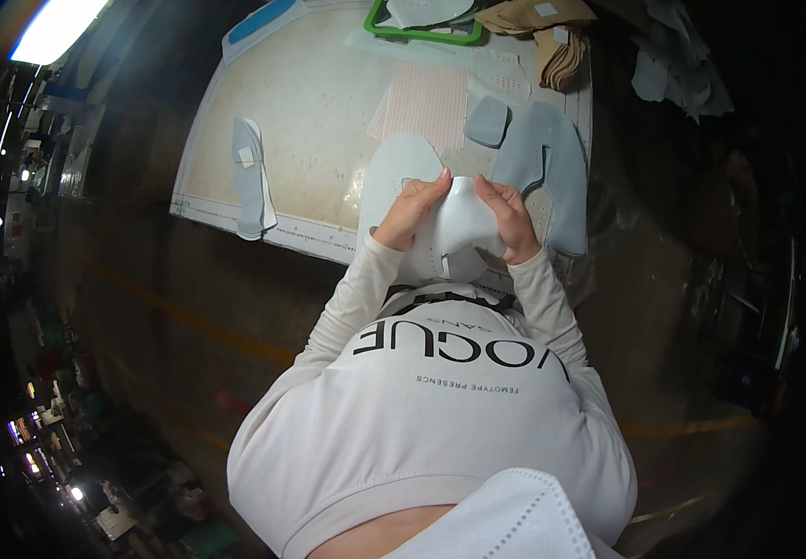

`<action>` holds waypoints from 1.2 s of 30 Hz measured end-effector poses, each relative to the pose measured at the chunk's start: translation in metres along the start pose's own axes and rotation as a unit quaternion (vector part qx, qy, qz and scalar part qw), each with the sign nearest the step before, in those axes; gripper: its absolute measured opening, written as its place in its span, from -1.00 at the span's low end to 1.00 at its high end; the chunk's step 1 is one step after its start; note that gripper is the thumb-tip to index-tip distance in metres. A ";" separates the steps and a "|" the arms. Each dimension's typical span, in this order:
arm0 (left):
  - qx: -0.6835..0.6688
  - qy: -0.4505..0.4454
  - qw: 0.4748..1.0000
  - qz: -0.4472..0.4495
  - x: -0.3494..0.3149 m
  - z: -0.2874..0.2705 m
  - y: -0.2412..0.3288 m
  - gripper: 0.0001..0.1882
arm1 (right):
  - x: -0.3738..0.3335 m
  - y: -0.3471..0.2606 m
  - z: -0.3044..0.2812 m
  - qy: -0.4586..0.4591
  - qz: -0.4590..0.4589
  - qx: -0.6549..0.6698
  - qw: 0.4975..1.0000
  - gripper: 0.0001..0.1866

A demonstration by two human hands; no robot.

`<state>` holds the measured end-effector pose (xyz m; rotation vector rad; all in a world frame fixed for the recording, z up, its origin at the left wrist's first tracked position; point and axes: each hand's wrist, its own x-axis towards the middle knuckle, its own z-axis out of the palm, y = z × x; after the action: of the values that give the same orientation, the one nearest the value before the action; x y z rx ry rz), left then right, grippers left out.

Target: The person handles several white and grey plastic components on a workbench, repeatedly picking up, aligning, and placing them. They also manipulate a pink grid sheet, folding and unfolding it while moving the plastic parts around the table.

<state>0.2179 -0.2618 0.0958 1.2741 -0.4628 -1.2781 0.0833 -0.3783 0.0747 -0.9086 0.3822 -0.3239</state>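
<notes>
While white piece [467, 216] spans between, left grip [409, 214] and right grip [513, 222] pinch its opposite edges.

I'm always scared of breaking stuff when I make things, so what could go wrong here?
The shiny white curved sheet, pinched between the left hand and right hand, might crease if bent too hard. The long, narrow grey flat pieces lie at the near edge of the pale, wide table, so a bump could knock them off.
</notes>
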 end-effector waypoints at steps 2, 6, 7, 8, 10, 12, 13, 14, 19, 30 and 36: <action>0.002 0.009 1.000 0.008 -0.005 0.003 0.002 -0.51 | -0.005 0.001 0.003 -0.006 0.012 0.036 0.999 -0.66; 0.004 0.011 1.000 0.014 -0.011 0.007 0.009 -0.49 | -0.008 0.000 0.006 -0.001 0.026 0.046 0.999 -0.64; 0.005 0.009 1.000 0.013 -0.012 0.008 0.009 -0.49 | -0.009 0.000 0.006 0.002 0.027 0.047 0.999 -0.63; 0.005 0.008 1.000 0.012 -0.013 0.008 0.010 -0.49 | -0.009 0.000 0.007 0.004 0.028 0.048 0.998 -0.63; 0.003 0.008 1.000 0.011 -0.014 0.009 0.009 -0.49 | -0.009 0.000 0.007 0.009 0.030 0.042 0.999 -0.61; -0.004 0.011 1.000 0.008 -0.014 0.008 0.008 -0.49 | -0.009 -0.001 0.009 0.015 0.033 0.030 0.999 -0.58; -0.004 0.009 1.000 0.008 -0.014 0.007 0.008 -0.50 | -0.009 -0.001 0.010 0.026 0.036 0.022 0.999 -0.57; -0.004 0.006 1.000 0.008 -0.014 0.006 0.008 -0.50 | -0.010 -0.001 0.011 0.035 0.039 0.013 0.999 -0.56; -0.020 0.023 0.999 0.015 -0.014 0.012 0.010 -0.53 | -0.008 -0.005 0.016 0.045 0.035 -0.006 0.998 -0.52; 0.169 0.027 0.983 0.061 -0.020 0.007 0.031 -0.53 | 0.002 -0.038 0.015 -0.020 -0.162 -0.264 0.951 -0.59; -0.035 0.071 0.995 0.066 -0.020 -0.002 0.026 -0.49 | -0.001 -0.029 0.018 -0.034 -0.203 -0.242 0.948 -0.59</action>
<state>0.2247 -0.2484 0.1253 1.2441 -0.3903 -1.0776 0.0872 -0.3817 0.1081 -1.4826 0.2070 -0.5892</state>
